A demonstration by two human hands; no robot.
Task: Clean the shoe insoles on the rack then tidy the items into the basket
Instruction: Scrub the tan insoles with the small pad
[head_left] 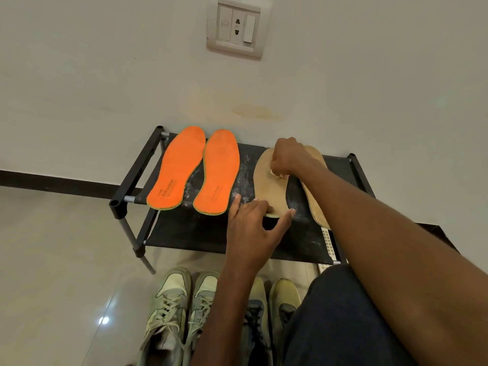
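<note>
Black rack (184,228) against the wall. On its top tier: two orange insoles (196,169) at the left end, two tan insoles (269,186) at the right. Left hand (250,225), fingers spread flat, pins the near tan insole's heel, likely to steady it. Right hand (287,157) grips a pale wad (277,175), mostly hidden, apparently scrubbing. White slatted item (328,244) behind the rack, maybe the basket; forearm covers it.

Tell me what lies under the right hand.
Under the right hand lies a tan insole on the rack; a small pale wad shows in its grip. What the wad is cannot be told.
</note>
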